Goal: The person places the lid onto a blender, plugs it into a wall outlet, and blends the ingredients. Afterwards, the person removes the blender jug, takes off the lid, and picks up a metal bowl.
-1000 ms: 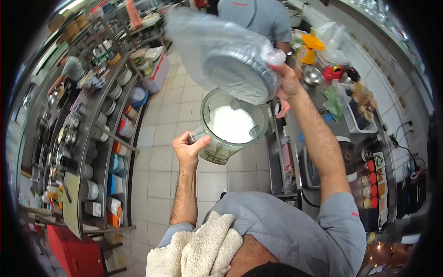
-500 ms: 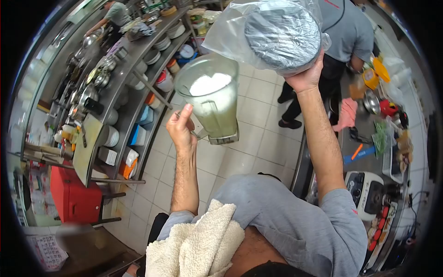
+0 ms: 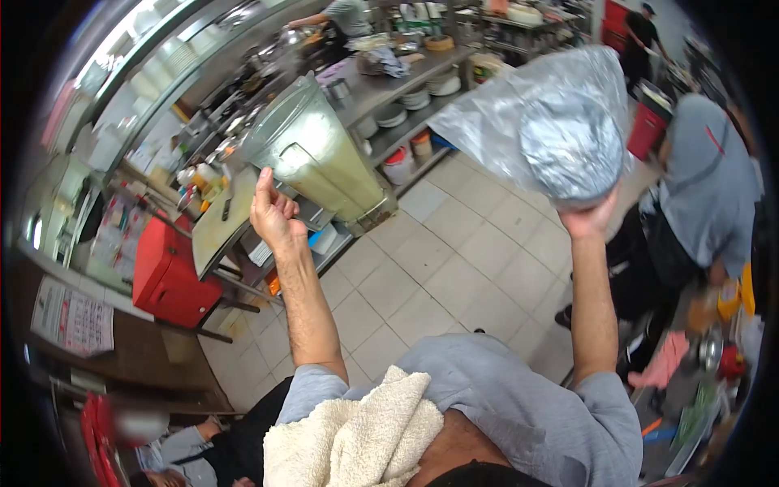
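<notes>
My left hand (image 3: 276,213) is closed around the handle of a clear blender jug (image 3: 329,158), held up and tilted, with pale greenish liquid and froth inside. On my right, a round foil-covered container (image 3: 572,150) rests on my right hand (image 3: 591,215), the fingers curled under and mostly hidden behind it. A clear plastic bag (image 3: 495,114) wraps the container and hangs loose toward the left. The jug and the container are apart, both raised in front of me. A cream towel (image 3: 365,430) lies over my shoulder and chest.
Steel shelving with bowls (image 3: 391,115) runs along the left, near a red cabinet (image 3: 174,272) and a cutting board with a knife (image 3: 225,209). A co-worker in grey (image 3: 706,178) bends at the right counter. Another person (image 3: 219,446) is at lower left. Floor tiles (image 3: 438,252) lie between.
My view has swung right, bringing more of the far kitchen into sight. The jug has shifted left and tilted more; the wrapped container has moved right and lower. Both remain in my hands.
</notes>
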`<state>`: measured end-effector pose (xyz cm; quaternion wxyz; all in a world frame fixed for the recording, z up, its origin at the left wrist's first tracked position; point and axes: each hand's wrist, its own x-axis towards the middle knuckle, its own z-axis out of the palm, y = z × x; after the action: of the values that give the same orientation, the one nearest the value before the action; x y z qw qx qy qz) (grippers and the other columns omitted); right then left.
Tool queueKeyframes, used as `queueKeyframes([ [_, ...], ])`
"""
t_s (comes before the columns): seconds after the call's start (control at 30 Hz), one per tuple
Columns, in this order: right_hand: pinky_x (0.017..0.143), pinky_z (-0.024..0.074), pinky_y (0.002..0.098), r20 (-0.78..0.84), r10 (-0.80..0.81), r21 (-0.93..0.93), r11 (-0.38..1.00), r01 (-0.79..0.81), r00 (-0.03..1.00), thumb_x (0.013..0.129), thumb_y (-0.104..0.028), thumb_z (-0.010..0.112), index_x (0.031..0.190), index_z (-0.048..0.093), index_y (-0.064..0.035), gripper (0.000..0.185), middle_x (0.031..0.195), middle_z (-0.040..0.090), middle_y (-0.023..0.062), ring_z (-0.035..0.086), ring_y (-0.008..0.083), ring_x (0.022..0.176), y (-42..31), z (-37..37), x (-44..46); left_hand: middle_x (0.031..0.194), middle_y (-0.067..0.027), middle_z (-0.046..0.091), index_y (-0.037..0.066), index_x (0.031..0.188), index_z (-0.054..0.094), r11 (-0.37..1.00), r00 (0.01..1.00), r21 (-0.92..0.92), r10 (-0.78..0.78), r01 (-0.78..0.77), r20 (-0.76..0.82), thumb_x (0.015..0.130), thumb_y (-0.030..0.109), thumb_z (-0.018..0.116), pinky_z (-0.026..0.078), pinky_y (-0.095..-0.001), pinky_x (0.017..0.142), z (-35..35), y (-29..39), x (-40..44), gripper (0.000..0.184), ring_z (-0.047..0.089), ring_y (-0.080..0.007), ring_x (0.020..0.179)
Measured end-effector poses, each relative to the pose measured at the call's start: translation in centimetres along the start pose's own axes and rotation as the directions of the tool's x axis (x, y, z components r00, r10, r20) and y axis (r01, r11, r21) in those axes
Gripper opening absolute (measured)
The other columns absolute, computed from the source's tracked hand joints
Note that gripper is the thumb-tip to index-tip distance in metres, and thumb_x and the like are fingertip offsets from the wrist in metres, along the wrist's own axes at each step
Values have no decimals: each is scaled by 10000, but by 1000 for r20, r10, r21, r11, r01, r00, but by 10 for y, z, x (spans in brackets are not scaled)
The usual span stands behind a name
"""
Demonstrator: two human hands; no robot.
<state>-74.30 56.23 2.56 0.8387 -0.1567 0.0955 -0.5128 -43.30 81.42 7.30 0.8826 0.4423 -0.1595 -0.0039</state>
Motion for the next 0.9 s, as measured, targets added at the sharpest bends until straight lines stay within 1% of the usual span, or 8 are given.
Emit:
queueKeyframes([
  [0.07, 1002, 308, 470, -55, 11, 1, 1000, -11, 998, 823, -590, 354, 1298, 396, -176, 632, 1320, 418, 55, 397, 288, 1202, 4, -1, 24, 494, 80, 285, 121, 649, 514, 997, 995, 26, 69, -68, -65, 758, 252, 664, 209, -228, 372, 0, 13, 16, 227, 210, -43, 369],
  [0.27, 969, 265, 592, 118, 169, -12, 986, -169, 979, 822, -599, 352, 1333, 334, -214, 640, 1372, 340, 66, 327, 327, 1242, 58, -31, 123, 470, 78, 256, 153, 586, 425, 982, 944, 99, 181, -160, -275, 765, 248, 657, 198, -227, 376, -41, 44, 60, 308, 209, -48, 366],
  [0.4, 961, 243, 613, 212, 264, -36, 964, -263, 941, 825, -603, 335, 1353, 291, -233, 647, 1400, 289, 69, 282, 332, 1267, 121, -32, 161, 508, 82, 301, 88, 705, 567, 950, 862, 213, 297, -226, -411, 765, 218, 652, 188, -215, 371, -91, 55, 67, 166, 216, -34, 381],
  [0.53, 978, 226, 598, 209, 372, -71, 928, -366, 904, 826, -615, 305, 1358, 282, -234, 655, 1402, 285, 59, 284, 316, 1269, 196, -12, 176, 535, 82, 323, 51, 755, 582, 906, 785, 338, 399, -256, -474, 757, 173, 659, 166, -198, 363, -146, 65, 74, 144, 225, -20, 395],
  [0.67, 986, 199, 598, 70, 365, -144, 925, -352, 928, 818, -625, 297, 1363, 269, -238, 668, 1408, 273, 51, 264, 320, 1278, 275, 44, 169, 547, 81, 317, 44, 776, 579, 883, 725, 408, 436, -231, -533, 762, 159, 657, 157, -194, 367, -207, 75, 89, 139, 227, -11, 400],
  [0.73, 983, 173, 616, 154, 382, -168, 919, -357, 911, 808, -639, 287, 1365, 264, -238, 687, 1413, 259, 49, 250, 330, 1282, 316, 61, 184, 539, 81, 306, 34, 807, 584, 880, 665, 425, 449, -212, -597, 764, 156, 655, 159, -193, 368, -228, 84, 98, 147, 230, -12, 402],
  [0.8, 977, 165, 624, 122, 399, -192, 908, -373, 909, 804, -641, 279, 1363, 267, -235, 691, 1416, 252, 46, 246, 336, 1282, 354, 86, 196, 533, 84, 299, 23, 846, 594, 875, 634, 434, 464, -217, -619, 778, 139, 638, 160, -188, 369, -262, 91, 103, 142, 229, -9, 407],
  [0.9, 966, 191, 623, 157, 471, -155, 880, -449, 868, 808, -623, 292, 1344, 300, -220, 671, 1394, 290, 60, 279, 337, 1261, 421, 122, 214, 520, 88, 295, 49, 773, 572, 847, 600, 472, 515, -246, -612, 800, 135, 611, 160, -190, 371, -301, 106, 108, 98, 210, -9, 404],
])
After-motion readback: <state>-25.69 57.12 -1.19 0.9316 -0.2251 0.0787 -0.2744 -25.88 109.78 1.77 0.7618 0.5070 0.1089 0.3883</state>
